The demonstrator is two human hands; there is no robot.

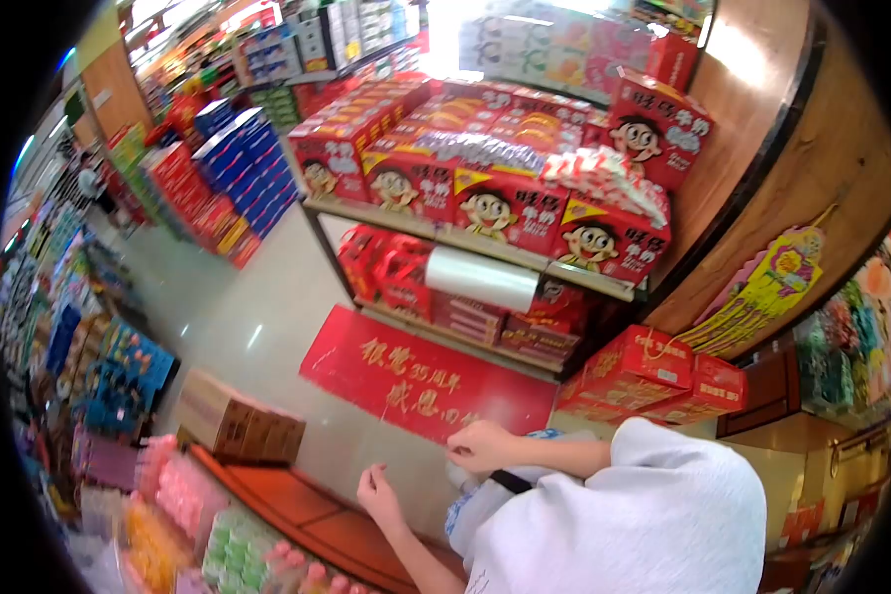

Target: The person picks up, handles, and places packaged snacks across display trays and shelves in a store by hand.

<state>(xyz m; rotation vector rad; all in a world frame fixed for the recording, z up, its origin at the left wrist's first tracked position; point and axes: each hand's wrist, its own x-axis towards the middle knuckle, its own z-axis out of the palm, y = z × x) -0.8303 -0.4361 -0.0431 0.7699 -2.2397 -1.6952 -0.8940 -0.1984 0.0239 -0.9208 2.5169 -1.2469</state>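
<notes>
Before the display shelf (465,243), the left hand (380,495) is hovering loosely unfurled, seemingly empty, the right hand (482,448) curled, contents indiscernible, while the red mat (391,386), likely thin, pliable and best edge-gripped, is lying at the shelf's foot.

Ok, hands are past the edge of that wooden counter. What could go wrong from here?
The left hand shows close to the reddish wooden counter, so a turn might knock it on the edge. The brown cartons by the counter could catch a foot. The red-and-white packets lie heaped on the Wangzai milk boxes, so a bump might send some sliding.
</notes>
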